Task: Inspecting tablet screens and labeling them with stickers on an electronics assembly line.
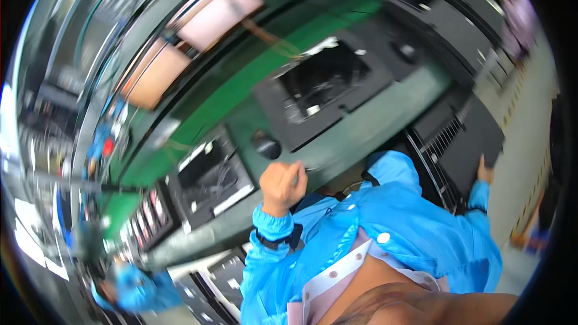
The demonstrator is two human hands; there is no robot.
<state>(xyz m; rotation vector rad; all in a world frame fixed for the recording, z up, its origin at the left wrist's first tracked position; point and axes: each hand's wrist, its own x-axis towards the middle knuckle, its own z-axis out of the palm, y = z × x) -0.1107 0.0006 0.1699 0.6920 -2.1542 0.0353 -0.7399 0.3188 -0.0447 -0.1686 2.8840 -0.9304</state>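
Note:
My left hand [283,188] is curled closed above the bench's near edge, thumb against the fingers. Whether anything is inside it is hidden. Just beyond it sits a dark, rounded object [265,144], too blurred to name. Out to the right, my right hand [485,171] grips the edge of a flat black board [472,147], which lies against a slotted black rack [442,144]. On the bench, a dark glossy screen-like panel [325,78] rests in a black foam tray [283,117]. A similar dark panel [211,171] lies farther left.
The green bench [367,138] curves across the view. Pink bins [220,12] and an orange bin [155,75] stand along its far side. A compartmented black tray [150,216] lies at the left. Another person in blue [135,286] is at lower left, someone in purple [519,21] at upper right.

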